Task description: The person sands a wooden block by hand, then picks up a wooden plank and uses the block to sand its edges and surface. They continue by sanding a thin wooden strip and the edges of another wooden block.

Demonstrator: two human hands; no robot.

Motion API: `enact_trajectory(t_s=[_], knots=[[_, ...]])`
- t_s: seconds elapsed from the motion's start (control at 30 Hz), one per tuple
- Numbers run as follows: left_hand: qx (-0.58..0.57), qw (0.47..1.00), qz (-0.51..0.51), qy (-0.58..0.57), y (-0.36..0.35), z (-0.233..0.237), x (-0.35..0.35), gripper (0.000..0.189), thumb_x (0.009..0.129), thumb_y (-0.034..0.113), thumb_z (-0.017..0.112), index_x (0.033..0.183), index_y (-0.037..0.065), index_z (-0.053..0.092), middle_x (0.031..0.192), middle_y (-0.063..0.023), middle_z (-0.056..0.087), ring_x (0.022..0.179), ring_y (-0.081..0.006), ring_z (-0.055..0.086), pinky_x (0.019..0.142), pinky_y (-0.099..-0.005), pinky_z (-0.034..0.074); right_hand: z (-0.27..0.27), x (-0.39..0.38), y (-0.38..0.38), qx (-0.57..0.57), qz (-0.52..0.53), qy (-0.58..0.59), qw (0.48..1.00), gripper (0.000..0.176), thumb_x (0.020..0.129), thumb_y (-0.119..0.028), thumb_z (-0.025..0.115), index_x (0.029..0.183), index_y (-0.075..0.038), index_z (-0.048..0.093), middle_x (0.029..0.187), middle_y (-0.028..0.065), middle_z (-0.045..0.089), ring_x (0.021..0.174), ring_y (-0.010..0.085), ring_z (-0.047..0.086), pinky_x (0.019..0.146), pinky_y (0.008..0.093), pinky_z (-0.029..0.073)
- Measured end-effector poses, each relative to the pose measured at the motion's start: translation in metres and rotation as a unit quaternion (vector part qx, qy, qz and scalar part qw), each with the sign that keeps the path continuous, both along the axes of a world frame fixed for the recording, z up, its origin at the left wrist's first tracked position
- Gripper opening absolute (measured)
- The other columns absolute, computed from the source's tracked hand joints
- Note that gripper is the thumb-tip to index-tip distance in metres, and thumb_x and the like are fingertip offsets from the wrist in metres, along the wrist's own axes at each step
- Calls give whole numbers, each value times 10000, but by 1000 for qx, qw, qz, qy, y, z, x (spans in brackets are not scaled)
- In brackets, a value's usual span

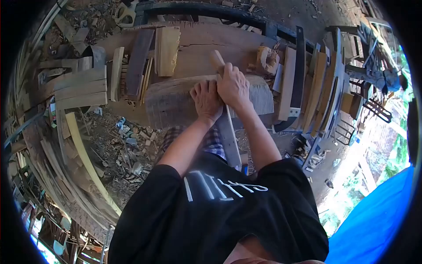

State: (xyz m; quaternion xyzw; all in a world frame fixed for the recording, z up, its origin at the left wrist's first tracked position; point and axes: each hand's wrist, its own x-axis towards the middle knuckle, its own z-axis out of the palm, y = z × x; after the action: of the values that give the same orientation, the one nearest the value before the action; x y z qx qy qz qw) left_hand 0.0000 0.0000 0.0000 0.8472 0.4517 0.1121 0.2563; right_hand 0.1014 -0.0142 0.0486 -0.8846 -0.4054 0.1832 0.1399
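Note:
A narrow wooden strip (229,135) runs from above my hands down toward my body, lying across a wide grey board (169,102). My right hand (234,86) is wrapped round the upper part of the strip, its fingers bent over the wood. Close beside it, my left hand (206,99) lies on the grey board against the strip's left edge, with its fingers spread and pointing away from me. The undersides of both hands are hidden.
A handsaw (299,72) lies at the right among several wood pieces. A pale block (167,50) and a dark plank (140,61) rest at the back left. Wood scraps (134,149) litter the ground. A long yellowish strip (86,156) stands left, with a blue tarp (373,220) lower right.

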Motion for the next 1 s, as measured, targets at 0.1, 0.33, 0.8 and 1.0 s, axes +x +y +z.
enact_trajectory(t_s=[0.1,0.33,0.8,1.0], knots=[[17,999,11,-34,0,2,6,229,867,281,536,1006,99,541,1017,-125,491,998,-332,443,859,-468,322,5,1,-16,18,34,-18,999,323,858,-268,582,1066,-47,472,997,207,568,963,403,574,794,515,456],[7,1000,17,-6,-1,4,5,209,855,241,525,1013,107,556,1022,-113,500,1012,-314,448,890,-453,310,8,1,0,-23,-1,-9,1000,278,867,-246,557,1029,-33,479,998,214,572,950,395,578,774,490,471],[19,1000,1,7,-3,5,1,212,871,244,516,1020,107,579,1028,-114,498,1013,-316,453,864,-450,315,5,-3,-1,9,0,-14,1000,301,873,-253,552,1050,-24,467,986,220,567,908,414,580,769,506,465],[43,998,40,-1,-1,-11,6,229,828,246,540,1023,126,545,1027,-107,496,1034,-310,448,891,-448,309,17,-29,-70,-18,-15,-9,1000,265,852,-213,588,1010,-28,483,940,184,565,899,372,583,739,481,474]])
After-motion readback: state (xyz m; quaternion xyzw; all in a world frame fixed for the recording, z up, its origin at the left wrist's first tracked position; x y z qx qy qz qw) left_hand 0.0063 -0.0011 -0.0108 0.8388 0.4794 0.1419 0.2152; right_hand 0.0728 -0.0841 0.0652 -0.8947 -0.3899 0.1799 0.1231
